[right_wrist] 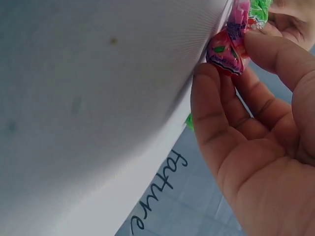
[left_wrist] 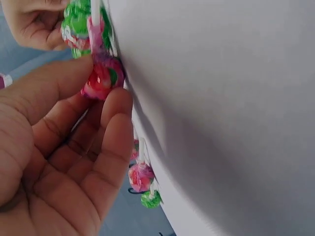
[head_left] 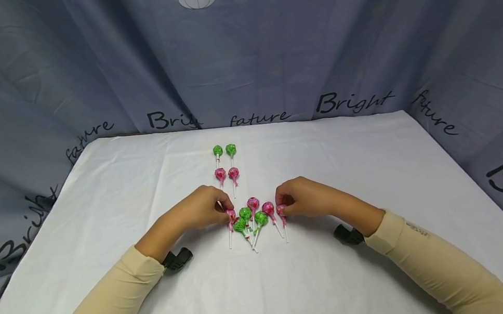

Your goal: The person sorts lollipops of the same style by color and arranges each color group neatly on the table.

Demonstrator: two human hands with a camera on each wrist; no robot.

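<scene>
Between thumb and fingertips my left hand (head_left: 203, 207) pinches the head of a pink lollipop (left_wrist: 102, 81), its white stick pointing toward me. On the other side of a small cluster, my right hand (head_left: 305, 197) pinches another pink lollipop (right_wrist: 225, 53) in the same way. Lying between the hands are several green lollipops (head_left: 261, 218) with crossing sticks, along with a pink lollipop (head_left: 253, 203) behind them and another pink lollipop (head_left: 268, 208) close to my right fingers. My fingertips partly cover both held candies in the head view.
Farther back, two green lollipops (head_left: 230, 149) lie side by side, with two pink lollipops (head_left: 233, 173) in front of them. A white cloth (head_left: 350, 155) covers the table. Behind it hangs a grey-blue curtain (head_left: 268, 60) with black lettering.
</scene>
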